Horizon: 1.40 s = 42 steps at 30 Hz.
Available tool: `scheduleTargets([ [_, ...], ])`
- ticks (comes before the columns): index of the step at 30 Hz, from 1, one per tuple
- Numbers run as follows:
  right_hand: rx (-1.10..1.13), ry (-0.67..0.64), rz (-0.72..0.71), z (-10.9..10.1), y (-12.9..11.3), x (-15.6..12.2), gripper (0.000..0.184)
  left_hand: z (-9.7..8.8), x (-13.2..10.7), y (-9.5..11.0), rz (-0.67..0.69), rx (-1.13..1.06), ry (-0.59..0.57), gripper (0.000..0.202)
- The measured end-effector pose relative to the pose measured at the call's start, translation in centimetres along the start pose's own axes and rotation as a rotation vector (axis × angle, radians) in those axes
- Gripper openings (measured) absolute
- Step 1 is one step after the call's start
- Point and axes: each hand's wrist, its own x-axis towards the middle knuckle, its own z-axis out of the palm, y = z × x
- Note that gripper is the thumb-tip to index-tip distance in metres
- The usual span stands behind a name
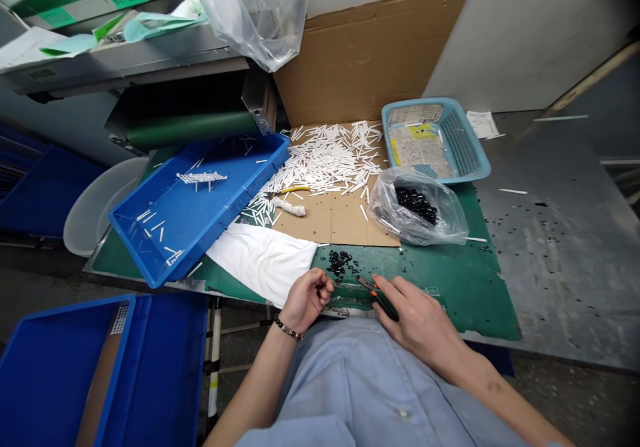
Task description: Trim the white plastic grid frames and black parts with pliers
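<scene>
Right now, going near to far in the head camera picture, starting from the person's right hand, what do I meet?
Right hand → loose black pieces → clear plastic bag → light-blue basket → upright cardboard sheet

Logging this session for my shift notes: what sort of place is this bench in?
Most likely a factory hand-assembly bench for small parts: white sticks lie heaped on cardboard, small black parts sit in a plastic bag, and a blue parts tray and small pliers share a green work mat.

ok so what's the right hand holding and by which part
The right hand is holding small pliers by their orange and black handles.
</scene>
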Motion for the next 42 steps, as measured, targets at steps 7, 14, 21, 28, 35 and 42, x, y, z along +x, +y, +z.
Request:
scheduleTargets([
  [7,0.012,0.010,0.007,0.1,0.1,-0.1,0.038,-1.0,2.0,-0.6,0.448,0.986,0.431,0.017],
  [14,-0.010,0.035,-0.026,0.6,0.4,-0.3,0.039,-1.6,4.4,1.3,0.600,1.505,0.296,0.029],
  [21,0.000,0.013,0.014,0.5,0.3,-0.4,0.040,-1.7,4.9,1.9,0.584,1.478,0.259,0.021],
  [28,0.030,0.026,0.022,0.5,0.4,-0.6,0.040,-1.3,3.6,2.5,0.344,0.471,0.231,0.017],
  [35,0.046,0.003,0.013,0.6,0.4,-0.5,0.041,-2.0,1.0,1.2,0.042,-0.143,-0.018,0.017],
  [42,0.027,-0.020,-0.002,0.7,0.4,-0.4,0.041,-0.8,1.1,-2.4,0.150,0.613,0.187,0.016],
])
